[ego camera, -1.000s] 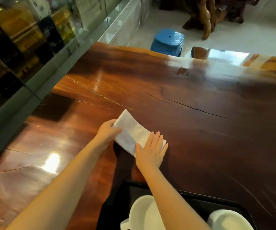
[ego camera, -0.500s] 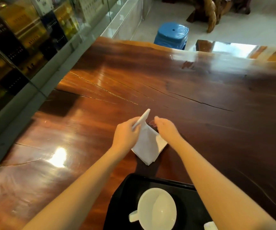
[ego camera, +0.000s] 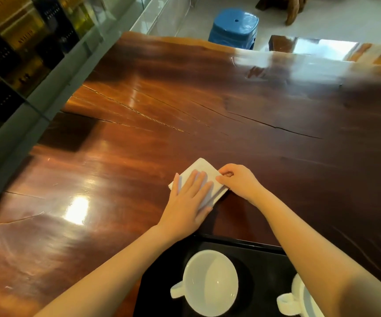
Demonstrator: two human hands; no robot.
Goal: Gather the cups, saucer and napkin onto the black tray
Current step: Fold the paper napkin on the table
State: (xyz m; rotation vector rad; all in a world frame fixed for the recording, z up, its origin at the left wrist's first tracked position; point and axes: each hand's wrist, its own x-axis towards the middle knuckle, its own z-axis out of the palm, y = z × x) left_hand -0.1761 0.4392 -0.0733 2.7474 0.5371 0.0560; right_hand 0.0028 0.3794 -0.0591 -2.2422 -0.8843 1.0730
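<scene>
Head view, nearest edge first: black tray (ego camera: 267, 250) at bottom centre, already carrying a white cup (ego camera: 210, 282) with handle to the left, and a second white cup (ego camera: 299, 298) cut off by the right forearm at lower right. No saucer visible; possibly hidden or out of frame. Just above the tray's far rim, on the glossy wooden table (ego camera: 116, 179), the folded white napkin (ego camera: 199, 167), touching neither tray nor cups. Left hand (ego camera: 188, 199) spread flat, palm down, pressing the napkin, gripping nothing. Right hand (ego camera: 237, 179) curled at the napkin's right edge, thumb and fingertips apparently pinching the fold, though exact hold hard to confirm.

Likely risks, judged from this layout: fold springing open once the flat palm lifts, since only one edge seems pinched; napkin skidding on the polished surface if pushed rather than lifted; a forearm knocking either cup while drawing back over the tray; napkin dropped across a cup mouth, given little bare tray showing.

Farther up, empty tabletop with cracks, then a blue stool (ego camera: 234, 27) at top centre.
</scene>
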